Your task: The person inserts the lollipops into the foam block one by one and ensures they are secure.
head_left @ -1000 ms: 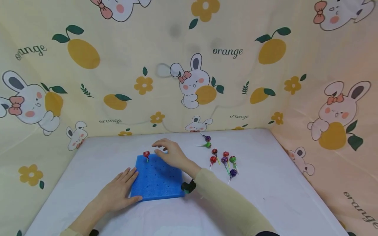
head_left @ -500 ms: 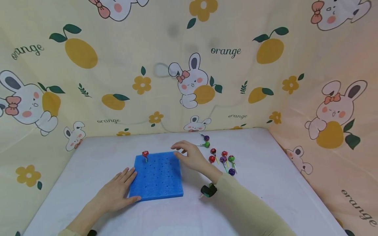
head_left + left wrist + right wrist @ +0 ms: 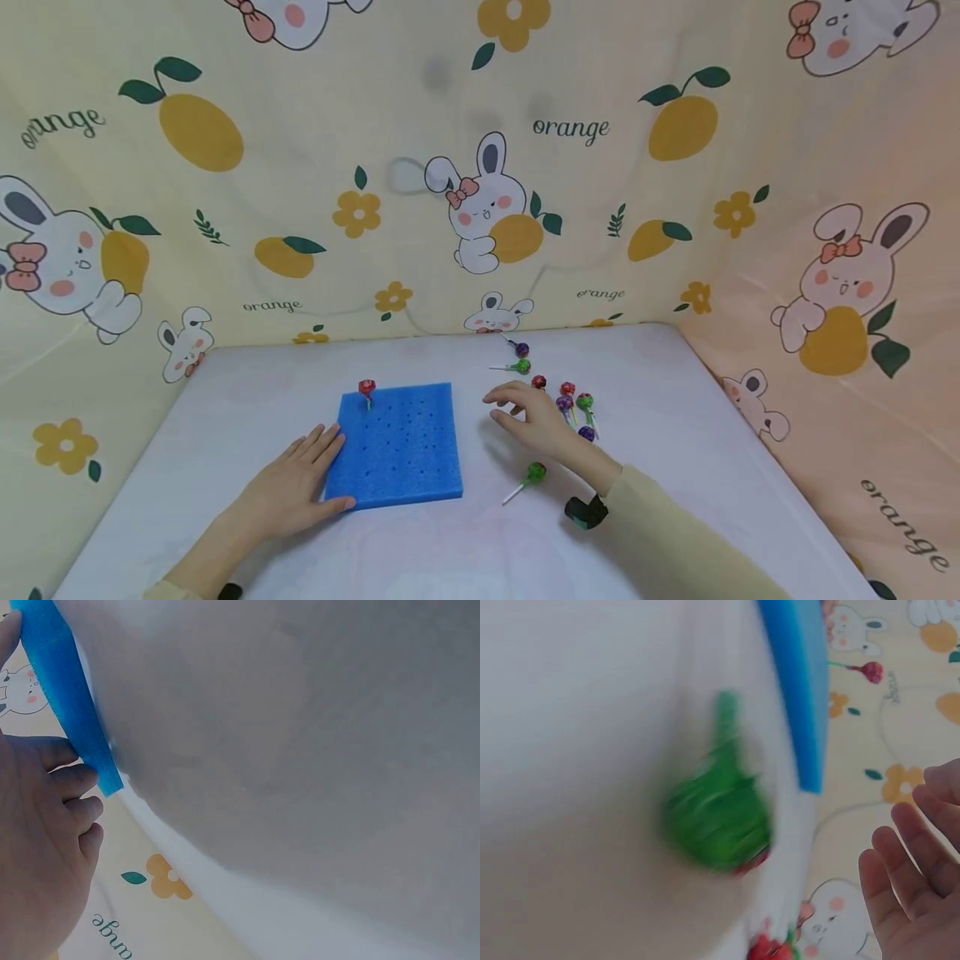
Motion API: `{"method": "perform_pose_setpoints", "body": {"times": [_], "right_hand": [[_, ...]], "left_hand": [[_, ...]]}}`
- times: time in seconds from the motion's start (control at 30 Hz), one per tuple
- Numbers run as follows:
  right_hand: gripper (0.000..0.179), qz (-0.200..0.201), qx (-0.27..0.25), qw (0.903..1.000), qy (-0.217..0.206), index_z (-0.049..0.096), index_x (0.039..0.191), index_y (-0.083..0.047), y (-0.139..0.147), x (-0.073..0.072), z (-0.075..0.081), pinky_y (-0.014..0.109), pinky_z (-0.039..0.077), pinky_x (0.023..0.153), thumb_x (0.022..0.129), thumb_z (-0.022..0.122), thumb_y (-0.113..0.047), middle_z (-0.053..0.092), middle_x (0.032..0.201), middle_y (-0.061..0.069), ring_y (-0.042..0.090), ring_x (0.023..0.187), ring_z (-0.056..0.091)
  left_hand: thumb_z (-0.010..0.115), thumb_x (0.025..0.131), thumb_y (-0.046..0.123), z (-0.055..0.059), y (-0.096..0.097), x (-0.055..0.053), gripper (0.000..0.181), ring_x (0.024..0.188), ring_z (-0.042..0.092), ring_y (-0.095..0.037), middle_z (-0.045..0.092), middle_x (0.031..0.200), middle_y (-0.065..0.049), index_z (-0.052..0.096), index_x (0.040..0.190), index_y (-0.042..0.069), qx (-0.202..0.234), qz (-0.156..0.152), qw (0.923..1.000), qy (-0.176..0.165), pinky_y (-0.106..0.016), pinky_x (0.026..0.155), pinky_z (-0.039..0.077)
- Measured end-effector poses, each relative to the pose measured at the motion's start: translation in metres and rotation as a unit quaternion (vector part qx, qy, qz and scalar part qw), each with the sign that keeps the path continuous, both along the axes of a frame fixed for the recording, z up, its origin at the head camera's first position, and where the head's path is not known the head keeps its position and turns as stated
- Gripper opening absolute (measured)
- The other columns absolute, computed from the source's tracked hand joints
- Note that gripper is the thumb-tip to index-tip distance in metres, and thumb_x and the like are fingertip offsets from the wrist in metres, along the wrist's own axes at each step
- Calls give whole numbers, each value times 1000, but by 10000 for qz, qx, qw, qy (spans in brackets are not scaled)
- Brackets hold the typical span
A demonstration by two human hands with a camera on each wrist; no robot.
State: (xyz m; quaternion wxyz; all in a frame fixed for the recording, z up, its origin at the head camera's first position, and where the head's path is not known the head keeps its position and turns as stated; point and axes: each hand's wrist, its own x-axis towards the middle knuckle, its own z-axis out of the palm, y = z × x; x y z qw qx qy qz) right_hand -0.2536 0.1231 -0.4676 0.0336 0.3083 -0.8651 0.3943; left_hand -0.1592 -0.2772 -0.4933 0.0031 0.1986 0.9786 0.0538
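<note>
The left hand (image 3: 288, 483) lay along the left side of a blue foam board (image 3: 401, 450), its fingers straight against the edge and its thumb at the near corner. The right hand (image 3: 538, 423) hung over the table to the board's right, fingers loosely bent and holding nothing. The board lay flat, dotted with small holes, and a red lollipop (image 3: 367, 387) stood in it near the far left corner. Just nearer than the right hand, a green lollipop (image 3: 536, 473) lay on the white table (image 3: 450, 550). Beside that hand sat a cluster of lollipops (image 3: 585, 402), partly hidden; farther back lay a second green lollipop (image 3: 522, 366) and a purple lollipop (image 3: 521, 350), before a rabbit-print cloth (image 3: 315, 150).
</note>
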Motion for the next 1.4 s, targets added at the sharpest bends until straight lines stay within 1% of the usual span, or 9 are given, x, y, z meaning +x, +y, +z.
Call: {"method": "perform_pose_setpoints", "body": {"times": [0.13, 0.2, 0.33, 0.47, 0.67, 0.87, 1.07, 1.23, 1.4], "right_hand": [[23, -7, 171, 9995, -266, 74, 121, -8, 18, 9, -6, 34, 60, 85, 99, 69, -9, 71, 124, 4, 25, 107, 66], [23, 74, 246, 9990, -378, 74, 120, -7, 27, 14, -10, 34, 60, 84, 99, 69, -6, 71, 123, 4, 25, 105, 65], [23, 218, 470, 9972, -541, 74, 120, -8, 43, 23, -18, 29, 60, 83, 99, 67, -4, 70, 121, 2, 18, 102, 64], [21, 286, 647, 9948, -736, 75, 120, -11, 58, 34, -25, 25, 58, 80, 99, 69, -9, 69, 118, -2, 9, 96, 62], [19, 429, 708, 9935, -783, 74, 118, -13, 76, 44, -30, 24, 58, 80, 100, 70, -16, 70, 113, -5, 5, 93, 63], [24, 437, 842, 9920, -827, 73, 122, -14, 85, 49, -29, 24, 57, 81, 98, 72, -16, 70, 115, -6, 6, 96, 62], [27, 465, 821, 9925, -774, 72, 124, -15, 84, 51, -28, 25, 55, 81, 98, 73, -22, 71, 117, -5, 11, 100, 63], [28, 324, 911, 9923, -778, 73, 123, -16, 81, 50, -30, 26, 55, 84, 97, 76, -27, 71, 117, -7, 11, 103, 63], [26, 159, 1048, 9906, -865, 73, 120, -19, 79, 47, -32, 26, 53, 83, 96, 77, -28, 71, 114, -12, 7, 101, 61]], "left_hand": [[55, 90, 79, 0, -1, 0, 107, 152, 31, -47, 38, 163, -23, 43, 155, -4, -16, 17, 10000, -9, -62, 121, 32], [56, 90, 79, -1, 0, 0, 106, 152, 31, -46, 38, 163, -23, 43, 155, -4, 2, 17, 10000, 4, -61, 121, 32], [58, 90, 78, 0, 0, 0, 105, 151, 32, -47, 39, 162, -24, 45, 154, -5, 35, -14, 10000, 46, -62, 120, 33], [57, 89, 79, 0, 0, 0, 107, 152, 32, -46, 38, 163, -23, 44, 154, -4, -4, -28, 10000, 11, -62, 121, 33], [56, 89, 80, -1, 0, 0, 107, 151, 32, -46, 39, 163, -23, 45, 154, -4, -46, -19, 10000, 20, -62, 120, 33], [56, 89, 80, 0, 0, 0, 107, 151, 32, -46, 39, 163, -23, 45, 154, -4, -39, -25, 10000, 29, -61, 120, 33], [56, 89, 79, 1, -1, 0, 107, 152, 32, -46, 38, 163, -23, 44, 154, -4, -22, 3, 10000, -23, -61, 121, 32], [58, 89, 78, 3, 0, 0, 106, 152, 31, -47, 38, 163, -23, 44, 155, -4, 30, 5, 10000, -65, -62, 121, 32], [58, 89, 78, 4, 1, 1, 107, 152, 31, -46, 37, 164, -23, 43, 155, -4, 16, 45, 9999, -129, -62, 121, 31]]}}
